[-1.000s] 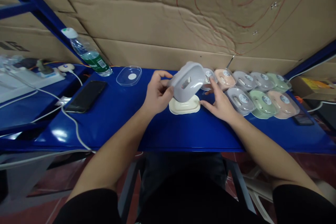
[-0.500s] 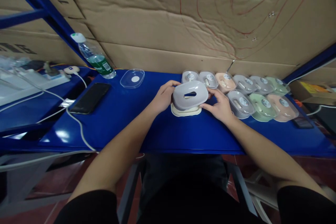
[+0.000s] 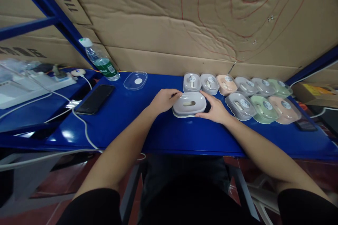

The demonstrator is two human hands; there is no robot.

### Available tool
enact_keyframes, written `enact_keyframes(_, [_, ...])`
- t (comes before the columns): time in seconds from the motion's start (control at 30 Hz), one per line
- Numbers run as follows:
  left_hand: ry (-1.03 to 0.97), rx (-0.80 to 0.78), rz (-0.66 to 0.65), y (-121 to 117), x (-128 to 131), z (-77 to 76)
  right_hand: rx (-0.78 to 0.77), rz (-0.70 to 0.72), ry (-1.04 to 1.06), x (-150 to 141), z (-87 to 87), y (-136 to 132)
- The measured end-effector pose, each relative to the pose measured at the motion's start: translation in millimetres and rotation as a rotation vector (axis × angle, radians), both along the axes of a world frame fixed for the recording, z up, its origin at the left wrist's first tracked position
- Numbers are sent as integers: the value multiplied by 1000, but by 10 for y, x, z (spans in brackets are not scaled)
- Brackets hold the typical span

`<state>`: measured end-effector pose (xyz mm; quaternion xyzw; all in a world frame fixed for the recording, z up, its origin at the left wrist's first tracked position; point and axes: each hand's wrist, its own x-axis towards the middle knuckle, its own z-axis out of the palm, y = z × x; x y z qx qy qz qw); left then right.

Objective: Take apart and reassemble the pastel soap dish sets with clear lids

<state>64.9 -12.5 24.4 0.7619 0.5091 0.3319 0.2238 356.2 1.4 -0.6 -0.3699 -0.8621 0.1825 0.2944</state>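
Grasps the grey dish (image 3: 189, 109) at its left end with the left hand (image 3: 165, 100) and at its right end with the right hand (image 3: 215, 109). Holds it over the cream base (image 3: 185, 116) on the table (image 3: 158, 137), near the lidded dishes (image 3: 192, 82), between clear lid (image 3: 135, 80) and green dish (image 3: 264, 109).

Grey dish (image 3: 199, 108) under my fingers (image 3: 171, 95): smooth plastic, moderately glossy. Worktop (image 3: 163, 137): slick blue surface with bright reflections. Loose lid (image 3: 131, 81): clear, shiny plastic. Backing board (image 3: 142, 21): matt brown cardboard, creased. Bottle (image 3: 99, 61): transparent plastic. Phone (image 3: 95, 98): dark, smooth, glossy face. My sleeves (image 3: 92, 205): matt black cloth.
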Motion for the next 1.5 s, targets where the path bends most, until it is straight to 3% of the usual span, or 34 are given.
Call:
enact_keyframes(0.17, [170,-40,63,3,6,-10,-58,24,-53,-1,-30,38])
enact_keyframes(0.7, [267,-79,69,36,-15,-46,-28,185,-234,15,-111,78])
enact_keyframes(0.77, [258,-43,206,60,-126,-4,-27,187,-240,30,-120,75])
enact_keyframes(0.9, [262,55,662,109,-542,89,-27,192,-251,52,-120,64])
enact_keyframes(0.97, [316,-47,807,122,-757,109,-34,196,-260,58,-111,55])
enact_keyframes(1.03, [387,-183,867,129,-910,103,-44,200,-271,61,-100,47])
enact_keyframes(1.17, [436,-245,846,123,-970,95,-65,202,-294,57,-79,29])
enact_keyframes(1.4, [251,95,873,-18,-588,335,-24,169,-164,60,24,1])
enact_keyframes(1.5, [-50,219,660,-91,-343,356,43,101,-57,80,68,-10])
